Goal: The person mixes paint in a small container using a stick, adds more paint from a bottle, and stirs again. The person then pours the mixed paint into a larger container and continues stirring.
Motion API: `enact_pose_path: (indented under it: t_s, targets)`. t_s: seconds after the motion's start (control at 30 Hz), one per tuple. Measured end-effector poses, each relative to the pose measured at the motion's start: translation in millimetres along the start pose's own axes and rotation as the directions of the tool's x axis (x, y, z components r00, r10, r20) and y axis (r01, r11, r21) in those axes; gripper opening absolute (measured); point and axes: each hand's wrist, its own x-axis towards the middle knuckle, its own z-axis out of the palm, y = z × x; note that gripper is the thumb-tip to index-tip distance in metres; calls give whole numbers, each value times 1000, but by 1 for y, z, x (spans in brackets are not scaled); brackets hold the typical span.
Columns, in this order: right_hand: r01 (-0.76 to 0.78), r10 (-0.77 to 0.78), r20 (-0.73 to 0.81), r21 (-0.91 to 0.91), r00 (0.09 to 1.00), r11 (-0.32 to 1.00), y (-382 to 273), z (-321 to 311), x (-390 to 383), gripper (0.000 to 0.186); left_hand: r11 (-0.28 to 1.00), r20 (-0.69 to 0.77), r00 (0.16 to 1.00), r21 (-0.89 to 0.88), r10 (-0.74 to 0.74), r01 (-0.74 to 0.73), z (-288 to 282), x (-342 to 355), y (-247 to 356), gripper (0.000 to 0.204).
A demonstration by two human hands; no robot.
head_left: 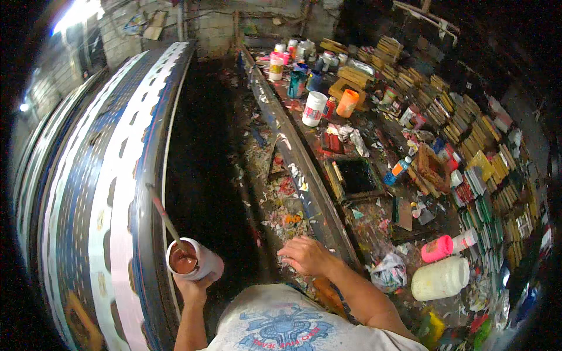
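Observation:
My left hand (195,288) is wrapped round a white plastic jar (211,264) and holds it upright beside the long table on the left. Reddish-brown paint (182,264) fills part of the jar. A thin stick (165,217) stands in the paint and leans out over the rim towards the table. Nothing shows in my right hand (303,256), which hangs in front of my body with loosely bent fingers. It is near the edge of the cluttered bench, apart from anything on it.
On the left, a long table (149,140) carries strips of white and dark blue fabric (120,169). A dark aisle lies between it and the bench edge (295,149). Paint jars, a dark framed screen (358,176), a pale tub (439,279) and stacked wooden frames (462,126) crowd the right.

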Motion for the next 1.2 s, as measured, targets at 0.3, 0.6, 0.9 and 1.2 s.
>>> enact_pose_path:
  t_s: [0.3, 0.6, 0.9, 1.2]
  targets:
    - [-289, 304, -325, 93, 896, 953, 145, -27, 92, 19, 993, 325, 942, 54, 86, -109, 177, 240, 26, 107]
    - [-294, 325, -462, 140, 825, 945, 313, -65, 250, 19, 921, 638, 742, -381, 203, 76, 343, 447, 41, 98]
    - [-591, 554, -500, 100, 666, 801, 394, -74, 317, 20, 915, 791, 491, -402, 366, -33, 497, 606, 20, 113]
    - [-863, 595, -722, -7, 353, 505, 392, -62, 367, 32, 894, 931, 161, -361, 328, 267, 631, 701, 11, 101]
